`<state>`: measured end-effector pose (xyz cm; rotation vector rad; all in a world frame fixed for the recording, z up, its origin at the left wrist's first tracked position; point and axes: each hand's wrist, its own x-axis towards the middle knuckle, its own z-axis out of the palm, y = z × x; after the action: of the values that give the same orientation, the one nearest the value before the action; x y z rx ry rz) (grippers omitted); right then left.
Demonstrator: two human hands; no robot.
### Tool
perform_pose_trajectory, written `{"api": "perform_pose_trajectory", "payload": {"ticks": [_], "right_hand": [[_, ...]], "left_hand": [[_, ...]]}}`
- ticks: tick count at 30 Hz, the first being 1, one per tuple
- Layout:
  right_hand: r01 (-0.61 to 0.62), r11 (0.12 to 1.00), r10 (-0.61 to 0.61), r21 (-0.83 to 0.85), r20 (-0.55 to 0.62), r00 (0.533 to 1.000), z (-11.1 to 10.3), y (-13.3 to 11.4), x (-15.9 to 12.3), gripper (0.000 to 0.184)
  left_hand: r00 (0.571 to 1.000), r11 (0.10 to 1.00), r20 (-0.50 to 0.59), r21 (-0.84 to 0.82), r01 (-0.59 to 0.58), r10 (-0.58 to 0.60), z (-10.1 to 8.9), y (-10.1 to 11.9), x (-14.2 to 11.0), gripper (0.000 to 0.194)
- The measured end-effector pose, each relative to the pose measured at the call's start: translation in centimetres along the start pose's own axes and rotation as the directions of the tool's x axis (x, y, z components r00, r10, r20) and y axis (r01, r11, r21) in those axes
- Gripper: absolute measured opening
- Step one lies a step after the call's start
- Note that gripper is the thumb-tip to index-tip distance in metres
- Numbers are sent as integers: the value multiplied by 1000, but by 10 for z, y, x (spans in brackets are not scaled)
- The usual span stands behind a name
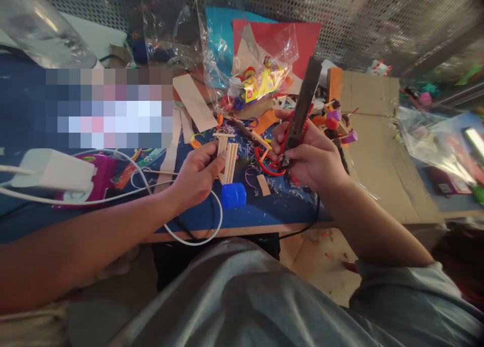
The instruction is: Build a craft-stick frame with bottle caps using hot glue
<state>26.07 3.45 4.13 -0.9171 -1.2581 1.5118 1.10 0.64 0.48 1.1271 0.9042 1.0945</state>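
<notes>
My left hand is closed around a small bundle of pale wooden sticks, with the thumb pressed across them. Just below the sticks is a blue bottle cap; whether it is joined to them I cannot tell. My right hand grips a long dark bar-shaped tool, tilted up and away from me. Red shows along the tool's edge, and a red loop lies beside my fingers. A small piece of tan card rests between the two hands.
Cardboard covers the right side of the blue table. A white charger and its cable lie at left. Coloured scraps and a clear bag stand behind the hands. A plastic bottle is at back left.
</notes>
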Motion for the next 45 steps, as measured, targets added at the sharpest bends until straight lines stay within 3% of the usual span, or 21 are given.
{"api": "perform_pose_trajectory", "payload": {"ticks": [3,7,11,16,23,28,32,39,45], "right_hand": [[2,999,-1,-42,12,1000,9,-9,2,77],[23,1000,-24,10,50,998,20,1,9,52],[-15,995,11,100,41,999,32,21,8,35],[-134,971,118,197,89,989,45,31,-3,45],[-12,992,3,127,69,998,50,38,-8,46],[-27,990,16,138,76,997,49,37,-9,46],[-40,992,35,122,47,998,44,35,-8,47],[58,998,-59,-12,-134,989,23,37,-1,50],[84,990,-98,-111,-121,988,15,32,-3,54]], "left_hand": [[1000,999,3,34,2,-2,2,4,-2,49],[999,995,32,103,14,-17,6,5,-3,42],[1000,991,-13,130,6,-5,10,-1,-1,46],[998,981,6,183,-59,59,10,-4,0,48],[986,944,-19,295,-151,164,9,-1,-6,39],[978,920,11,338,-198,206,9,0,-8,21],[987,930,23,333,-156,157,9,-2,-5,17],[981,991,-180,102,90,-71,2,-4,7,41],[989,995,-118,37,96,-91,1,3,3,50]]}}
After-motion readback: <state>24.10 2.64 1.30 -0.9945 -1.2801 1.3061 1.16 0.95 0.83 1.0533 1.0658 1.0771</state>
